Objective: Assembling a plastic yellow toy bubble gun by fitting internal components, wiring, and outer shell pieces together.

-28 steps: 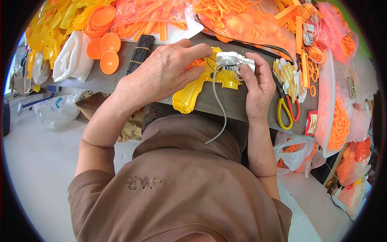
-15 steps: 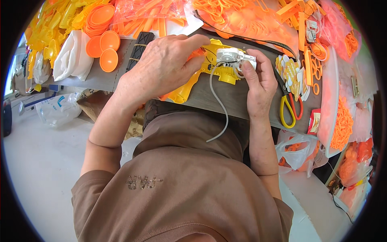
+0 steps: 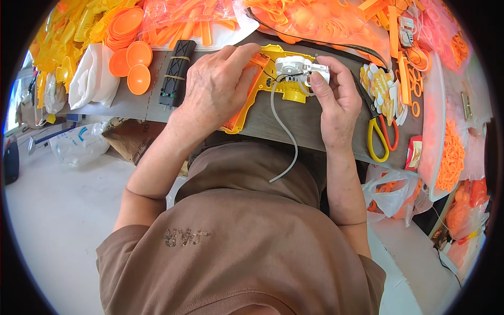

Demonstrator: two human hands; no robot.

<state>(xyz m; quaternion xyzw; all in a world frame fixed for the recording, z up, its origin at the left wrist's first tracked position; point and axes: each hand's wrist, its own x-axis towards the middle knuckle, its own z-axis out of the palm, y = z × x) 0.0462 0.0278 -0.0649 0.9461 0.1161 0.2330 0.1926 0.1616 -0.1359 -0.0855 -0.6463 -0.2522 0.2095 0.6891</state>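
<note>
A yellow plastic half-shell [image 3: 294, 96] lies on the table in front of me. My right hand [image 3: 338, 97] pinches the white gear mechanism [image 3: 293, 66] between thumb and fingers, over the shell's right part. From the mechanism a thin grey tube [image 3: 287, 135] curves down past the table edge onto my shirt. My left hand [image 3: 218, 76] is closed on an orange plastic piece [image 3: 259, 60], which lies along the shell's left part; the palm hides some of it. Thin dark wires run between the orange piece and the mechanism.
Left of my hand lies a black box with rubber bands [image 3: 175, 76]. Orange cups [image 3: 139, 79] and a white bag [image 3: 93, 76] sit farther left. At right are scissors with yellow and red handles [image 3: 379, 140], stickers [image 3: 379, 86] and a bin of orange rings [image 3: 450, 157]. Bagged orange parts [image 3: 325, 26] line the back.
My left hand has turned a little, and the orange piece now lies along the shell's left part. More of the black box shows. The white mechanism stays in my right hand.
</note>
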